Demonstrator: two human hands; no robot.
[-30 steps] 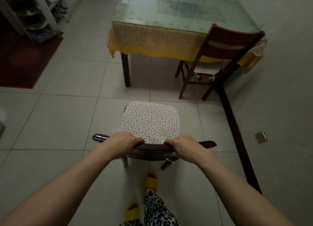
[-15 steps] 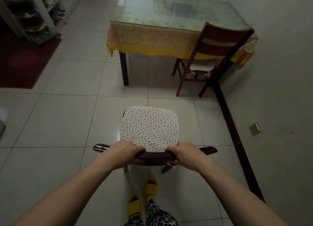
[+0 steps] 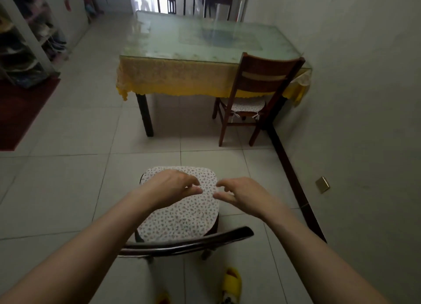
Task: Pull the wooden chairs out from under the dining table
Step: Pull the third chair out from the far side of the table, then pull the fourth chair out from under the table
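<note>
A: Starting at the left, what's the left hand [image 3: 169,187] doing?

B: Spread loose above the floral seat cushion [image 3: 180,210] of the near wooden chair [image 3: 186,242], holding nothing. The right hand [image 3: 241,195] is the same, fingers apart and empty.

A: So that chair is done?

B: I'd say so; it stands on open tile, well apart from the dining table [image 3: 205,41].

A: And further right?

B: The second wooden chair [image 3: 262,87] sits tucked under the yellow tablecloth [image 3: 177,80], near the wall. That one is left.
</note>
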